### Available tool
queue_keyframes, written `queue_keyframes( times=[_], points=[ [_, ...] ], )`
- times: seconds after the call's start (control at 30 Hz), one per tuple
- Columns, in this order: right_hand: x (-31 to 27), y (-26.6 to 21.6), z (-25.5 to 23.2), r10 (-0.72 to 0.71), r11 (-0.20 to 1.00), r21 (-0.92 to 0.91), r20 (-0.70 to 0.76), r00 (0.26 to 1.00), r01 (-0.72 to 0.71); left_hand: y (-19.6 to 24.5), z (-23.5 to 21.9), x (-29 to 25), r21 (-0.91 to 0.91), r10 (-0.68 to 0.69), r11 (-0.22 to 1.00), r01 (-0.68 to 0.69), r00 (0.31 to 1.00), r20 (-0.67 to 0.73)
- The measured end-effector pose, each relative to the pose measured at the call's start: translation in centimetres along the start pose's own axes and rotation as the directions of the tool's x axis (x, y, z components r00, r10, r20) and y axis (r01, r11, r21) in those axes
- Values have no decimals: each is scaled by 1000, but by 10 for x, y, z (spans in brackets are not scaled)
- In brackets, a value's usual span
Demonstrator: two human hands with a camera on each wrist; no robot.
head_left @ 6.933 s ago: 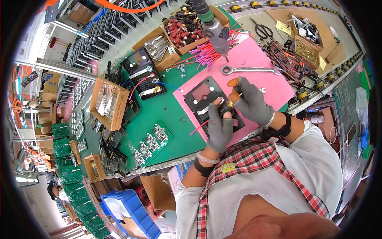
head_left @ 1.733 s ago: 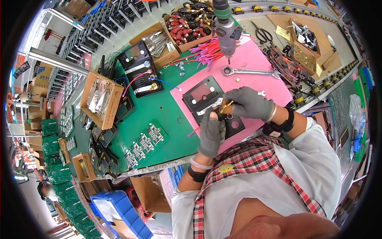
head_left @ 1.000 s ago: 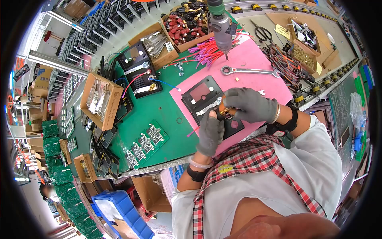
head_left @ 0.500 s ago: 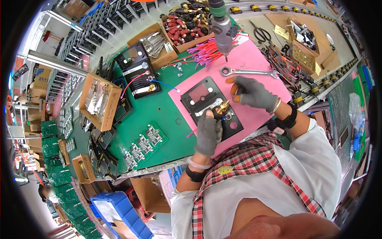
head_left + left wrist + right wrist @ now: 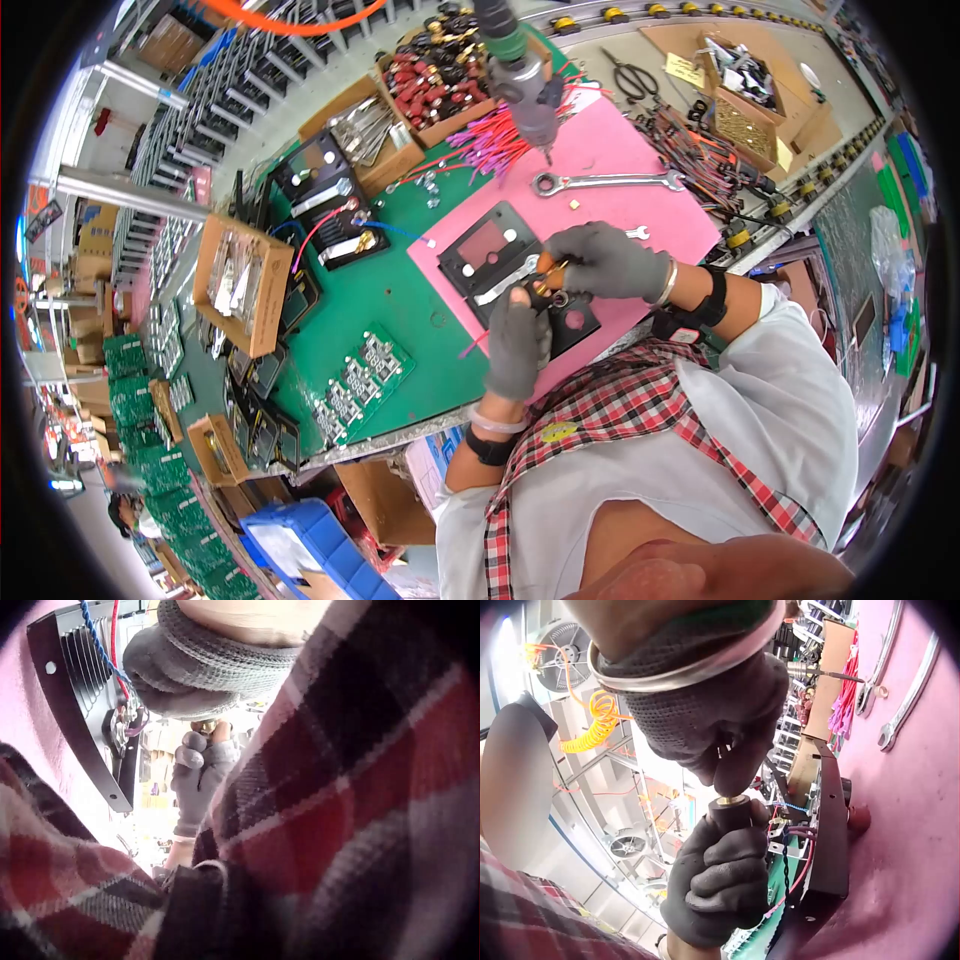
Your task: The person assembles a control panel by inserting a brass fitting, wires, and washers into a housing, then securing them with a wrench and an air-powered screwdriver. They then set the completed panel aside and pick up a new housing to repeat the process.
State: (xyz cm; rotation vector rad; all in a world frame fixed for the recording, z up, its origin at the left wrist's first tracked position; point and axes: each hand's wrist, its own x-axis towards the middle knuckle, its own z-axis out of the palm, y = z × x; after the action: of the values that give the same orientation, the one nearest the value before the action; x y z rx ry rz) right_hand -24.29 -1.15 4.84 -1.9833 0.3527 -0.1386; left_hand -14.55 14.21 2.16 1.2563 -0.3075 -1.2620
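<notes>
The panel (image 5: pixel 507 266) lies on the mat (image 5: pixel 612 140) (a wrench (image 5: pixel 610 182) behind, to the right).

A factory workshop — power driver (image 5: pixel 526 98), circuit boards (image 5: pixel 359 379), cardboard parts boxes (image 5: pixel 270 287).

Here's the black cylindrical fitting (image 5: pixel 731 817), brass at one end — its dark body gripped in the left hand (image 5: pixel 515 350), the brass pinched by the right hand (image 5: pixel 605 262). Just beneath, well apart from it, sits the black panel (image 5: pixel 500 271) — silver strip across, red and blue wires attached, on the pink mat (image 5: pixel 640 130).
</notes>
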Motion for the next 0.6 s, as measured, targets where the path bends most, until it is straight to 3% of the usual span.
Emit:
queue_keyframes(
  times=[0.03, 0.13, 0.2, 0.33, 0.43, 0.47, 0.53, 0.57, 0.6],
  points=[
    [-1, 1, 0, -130, 989, -77, -53, 990, 125, 0, 0, -1, -9, -24, 1000, 24, 1000, -18],
    [-2, 3, -9, -149, 981, -149, -158, 976, 126, 1, -10, 0, -56, -130, 990, 127, 989, -63],
    [1, 10, -18, -215, 957, -245, -234, 948, 156, -3, -16, 1, -90, -102, 991, 100, 995, -11],
    [17, 55, -27, 43, 862, -497, -120, 992, -97, 0, -16, -6, -91, -80, 992, 87, 994, 74],
    [30, 61, -16, 23, 773, -630, -84, 996, -71, -2, -18, -7, -61, -51, 996, 60, 989, 141],
    [36, 60, -15, 132, 675, -727, -45, 990, -123, -3, -19, -7, -62, -57, 996, 66, 988, 147],
    [40, 67, -12, 87, 667, -738, -65, 994, -106, 0, -18, -11, -48, -117, 991, 122, 988, 102],
    [40, 72, -11, 64, 661, -744, -75, 995, -98, 0, -15, -12, -87, -84, 992, 90, 994, 77],
    [39, 78, -10, 36, 770, -627, -138, 990, -115, -2, -10, -11, -127, -50, 990, 57, 997, 52]
  ],
)
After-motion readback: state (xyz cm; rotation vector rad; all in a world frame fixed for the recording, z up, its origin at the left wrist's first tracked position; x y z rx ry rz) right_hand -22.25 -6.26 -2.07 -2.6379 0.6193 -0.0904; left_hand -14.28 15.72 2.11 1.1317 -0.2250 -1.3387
